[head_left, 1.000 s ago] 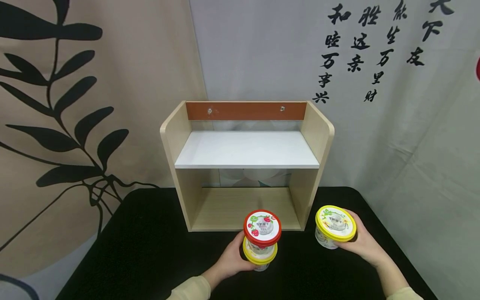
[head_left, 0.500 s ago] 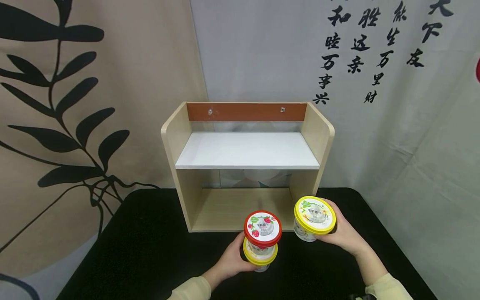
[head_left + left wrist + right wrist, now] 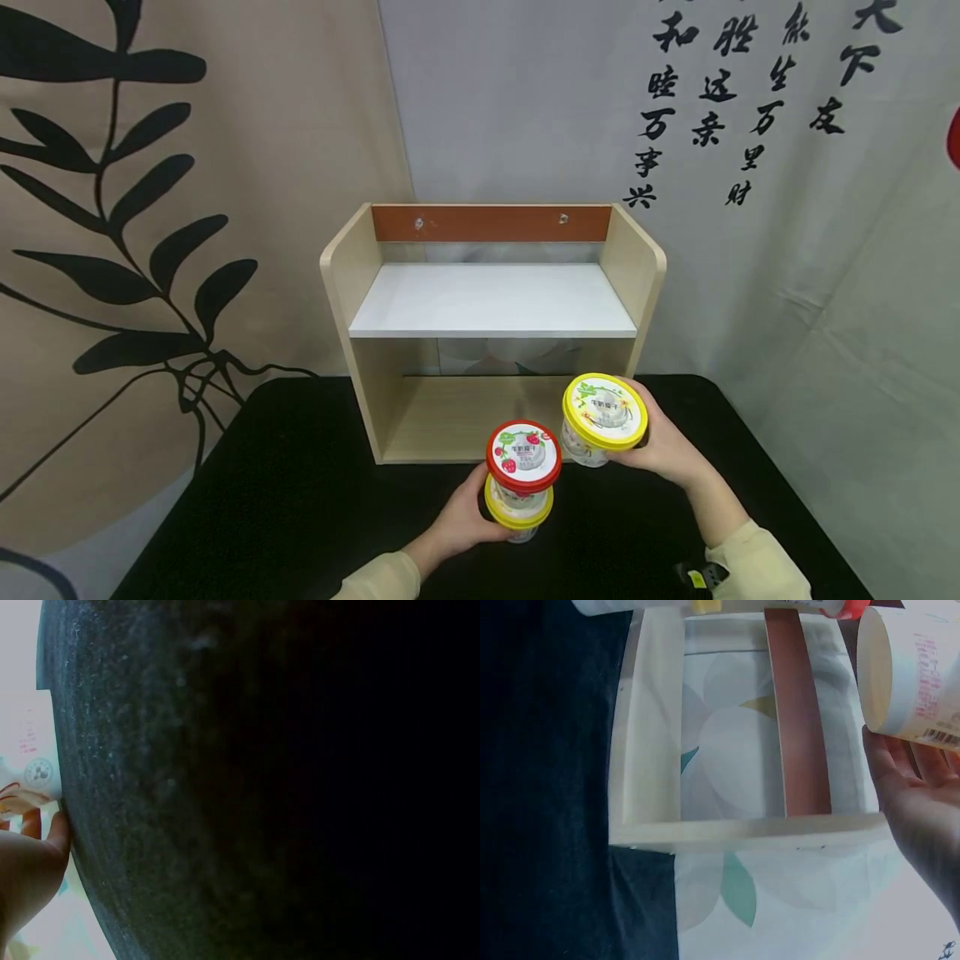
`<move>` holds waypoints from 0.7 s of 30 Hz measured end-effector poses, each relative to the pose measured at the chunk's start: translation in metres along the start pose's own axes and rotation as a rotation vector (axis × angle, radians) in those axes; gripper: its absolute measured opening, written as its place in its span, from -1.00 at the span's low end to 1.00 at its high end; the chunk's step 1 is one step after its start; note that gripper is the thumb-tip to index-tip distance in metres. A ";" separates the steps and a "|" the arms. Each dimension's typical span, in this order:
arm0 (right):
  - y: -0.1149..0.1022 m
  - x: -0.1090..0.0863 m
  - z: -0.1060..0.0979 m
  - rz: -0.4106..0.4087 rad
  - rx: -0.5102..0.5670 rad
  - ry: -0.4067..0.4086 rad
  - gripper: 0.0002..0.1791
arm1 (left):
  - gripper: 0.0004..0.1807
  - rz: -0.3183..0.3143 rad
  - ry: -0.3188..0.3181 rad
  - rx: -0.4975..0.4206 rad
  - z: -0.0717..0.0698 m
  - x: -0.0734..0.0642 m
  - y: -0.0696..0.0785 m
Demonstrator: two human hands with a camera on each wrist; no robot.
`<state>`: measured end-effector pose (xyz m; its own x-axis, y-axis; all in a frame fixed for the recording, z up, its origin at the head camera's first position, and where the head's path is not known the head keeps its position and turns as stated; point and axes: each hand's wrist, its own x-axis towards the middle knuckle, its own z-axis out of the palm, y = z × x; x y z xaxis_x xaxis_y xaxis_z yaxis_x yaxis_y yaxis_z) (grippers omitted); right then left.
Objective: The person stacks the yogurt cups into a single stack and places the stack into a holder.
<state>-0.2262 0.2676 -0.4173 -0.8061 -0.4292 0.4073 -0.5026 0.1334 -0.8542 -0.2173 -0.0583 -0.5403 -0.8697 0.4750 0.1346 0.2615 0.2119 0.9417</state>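
Right hand (image 3: pixel 662 447) grips one tub (image 3: pixel 604 408), barcode (image 3: pixel 940 738) visible only from that wrist; left hand (image 3: pixel 461 518) grips the stack's lower tub (image 3: pixel 519 522).

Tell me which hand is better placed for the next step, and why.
Probably the right hand: it holds the raised yellow-lidded cup beside the red-lidded cup, seemingly free to move it. The left hand is occupied, gripping the lower yellow-lidded cup beneath the red-lidded cup.

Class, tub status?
Left hand grips round yellow-lidded white tub beneath red-lidded white tub. Right hand holds another yellow-lidded tub aloft. No obstruction visible.
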 end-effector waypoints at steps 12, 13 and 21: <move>-0.012 0.025 0.011 -0.057 0.055 -0.055 0.05 | 0.00 -0.041 -0.001 -0.029 0.000 0.000 0.000; -0.013 0.027 0.012 -0.062 0.057 -0.061 0.05 | 0.00 -0.041 0.000 -0.029 0.000 0.000 0.000; -0.016 0.042 0.029 -0.110 0.081 -0.143 0.05 | -0.02 -0.032 -0.006 -0.035 0.000 0.000 0.001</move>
<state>-0.2428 0.2213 -0.3964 -0.6923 -0.5603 0.4548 -0.5538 0.0085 -0.8326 -0.2171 -0.0582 -0.5394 -0.8749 0.4734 0.1024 0.2185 0.1971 0.9557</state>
